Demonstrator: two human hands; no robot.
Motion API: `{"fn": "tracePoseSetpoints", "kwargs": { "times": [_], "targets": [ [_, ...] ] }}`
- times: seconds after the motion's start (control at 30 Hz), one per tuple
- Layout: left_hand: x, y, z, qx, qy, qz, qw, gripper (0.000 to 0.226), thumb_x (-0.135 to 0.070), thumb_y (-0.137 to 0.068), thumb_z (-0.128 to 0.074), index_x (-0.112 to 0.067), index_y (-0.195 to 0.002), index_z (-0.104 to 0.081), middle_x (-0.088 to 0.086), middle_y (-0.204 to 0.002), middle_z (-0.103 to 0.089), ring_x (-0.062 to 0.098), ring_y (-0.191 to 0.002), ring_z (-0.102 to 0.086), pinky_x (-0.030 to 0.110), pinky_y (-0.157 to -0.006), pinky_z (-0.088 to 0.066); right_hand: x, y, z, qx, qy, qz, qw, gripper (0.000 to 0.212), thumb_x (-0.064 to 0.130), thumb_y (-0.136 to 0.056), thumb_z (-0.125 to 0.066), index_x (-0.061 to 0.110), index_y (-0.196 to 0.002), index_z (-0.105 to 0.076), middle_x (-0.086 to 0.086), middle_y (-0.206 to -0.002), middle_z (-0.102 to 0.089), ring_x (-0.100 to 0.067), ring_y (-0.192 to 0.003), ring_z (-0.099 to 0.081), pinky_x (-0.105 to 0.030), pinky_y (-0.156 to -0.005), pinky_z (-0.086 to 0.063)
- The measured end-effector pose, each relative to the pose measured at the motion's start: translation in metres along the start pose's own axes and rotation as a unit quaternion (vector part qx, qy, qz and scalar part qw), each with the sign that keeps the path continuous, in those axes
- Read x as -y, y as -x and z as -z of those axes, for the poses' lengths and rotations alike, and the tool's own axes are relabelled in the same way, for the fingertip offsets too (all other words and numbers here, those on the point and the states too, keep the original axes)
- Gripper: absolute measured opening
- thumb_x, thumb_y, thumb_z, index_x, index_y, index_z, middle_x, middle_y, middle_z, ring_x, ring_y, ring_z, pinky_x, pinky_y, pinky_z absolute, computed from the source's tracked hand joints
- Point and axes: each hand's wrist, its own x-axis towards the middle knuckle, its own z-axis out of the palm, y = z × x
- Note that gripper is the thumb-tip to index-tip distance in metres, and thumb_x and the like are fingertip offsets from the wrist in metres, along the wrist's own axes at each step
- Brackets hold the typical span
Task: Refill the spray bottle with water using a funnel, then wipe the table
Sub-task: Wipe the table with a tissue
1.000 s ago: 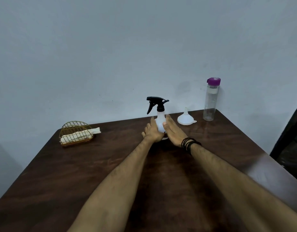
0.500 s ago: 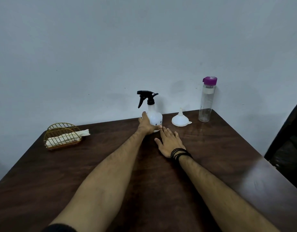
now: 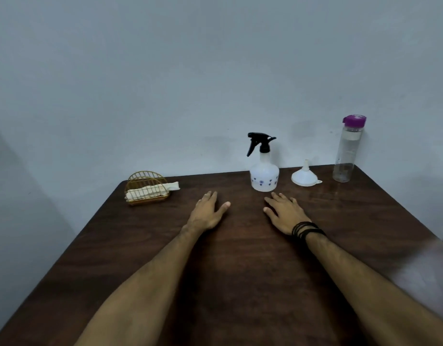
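Observation:
A white spray bottle (image 3: 264, 174) with a black trigger head stands upright near the far edge of the dark wooden table (image 3: 240, 270). To its right a white funnel (image 3: 304, 176) rests mouth-down, spout up. Further right stands a tall clear water bottle (image 3: 346, 156) with a purple cap. My left hand (image 3: 207, 214) lies flat and open on the table, in front and left of the spray bottle. My right hand (image 3: 284, 212), black bands on its wrist, lies flat and open just in front of the bottle. Neither hand touches anything but the table.
A gold wire basket (image 3: 146, 188) holding a folded white cloth stands at the far left of the table. A plain wall runs right behind the table's far edge. A dark object shows at the right frame edge.
My left hand let go of the spray bottle and drew back left onto the table. My right hand, off the bottle half a second ago, rests flat. The bottle stands free.

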Motion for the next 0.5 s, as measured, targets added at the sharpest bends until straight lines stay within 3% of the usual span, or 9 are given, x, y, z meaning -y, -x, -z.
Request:
{"fn": "tracePoseSetpoints", "kwargs": {
  "times": [0.1, 0.17, 0.27, 0.37, 0.43, 0.5],
  "targets": [
    [0.031, 0.016, 0.012, -0.021, -0.035, 0.008, 0.999, 0.082, -0.065, -0.097, -0.039, -0.01, -0.157, -0.026, 0.01, -0.167, -0.015, 0.024, -0.153, -0.015, 0.037, -0.123, -0.013, 0.015, 0.009, 0.003, 0.0, -0.03, 0.042, 0.999, 0.046, 0.039, -0.104, -0.042, 0.029, -0.149, -0.044, 0.002, -0.161, -0.033, -0.018, -0.15, -0.027, -0.047, -0.121, -0.018],
    [0.047, 0.026, 0.019, -0.032, -0.053, 0.02, 0.998, 0.082, -0.066, -0.097, -0.04, -0.009, -0.156, -0.029, 0.011, -0.166, -0.018, 0.025, -0.153, -0.018, 0.039, -0.122, -0.016, 0.03, 0.014, 0.004, -0.023, -0.078, 0.05, 0.995, 0.042, 0.038, -0.101, -0.052, 0.03, -0.142, -0.053, 0.007, -0.153, -0.046, -0.016, -0.142, -0.04, -0.044, -0.115, -0.03],
    [0.067, 0.034, 0.03, -0.05, -0.059, 0.059, 0.995, 0.085, -0.069, -0.094, -0.042, -0.009, -0.153, -0.034, 0.012, -0.164, -0.023, 0.026, -0.151, -0.022, 0.041, -0.121, -0.024, 0.061, 0.014, 0.01, -0.078, -0.154, 0.061, 0.983, 0.035, 0.035, -0.095, -0.062, 0.03, -0.13, -0.063, 0.006, -0.126, -0.066, -0.011, -0.112, -0.062, -0.035, -0.096, -0.05],
    [0.081, 0.041, 0.04, -0.064, -0.08, 0.061, 0.993, 0.087, -0.073, -0.091, -0.042, -0.009, -0.151, -0.039, 0.014, -0.162, -0.03, 0.027, -0.149, -0.028, 0.041, -0.12, -0.025, 0.092, -0.004, 0.021, -0.112, -0.183, 0.083, 0.973, 0.033, 0.034, -0.094, -0.064, 0.025, -0.126, -0.066, 0.003, -0.114, -0.069, -0.007, -0.089, -0.062, -0.032, -0.089, -0.055],
    [0.079, 0.044, 0.04, -0.081, -0.085, 0.046, 0.992, 0.084, -0.072, -0.092, -0.04, -0.011, -0.151, -0.041, 0.012, -0.161, -0.032, 0.026, -0.148, -0.03, 0.041, -0.121, -0.023, 0.109, -0.016, 0.029, -0.113, -0.187, 0.085, 0.972, 0.033, 0.035, -0.094, -0.064, 0.024, -0.125, -0.067, 0.003, -0.116, -0.07, -0.006, -0.09, -0.061, -0.03, -0.09, -0.055],
    [0.121, 0.047, 0.047, -0.094, -0.074, 0.058, 0.991, 0.082, -0.071, -0.093, -0.039, -0.013, -0.152, -0.04, 0.01, -0.161, -0.032, 0.024, -0.149, -0.029, 0.041, -0.122, -0.02, 0.174, -0.05, 0.016, -0.095, -0.199, 0.102, 0.97, 0.034, 0.037, -0.093, -0.065, 0.024, -0.124, -0.067, 0.005, -0.117, -0.071, -0.006, -0.095, -0.063, -0.03, -0.093, -0.053]
  ]
}}
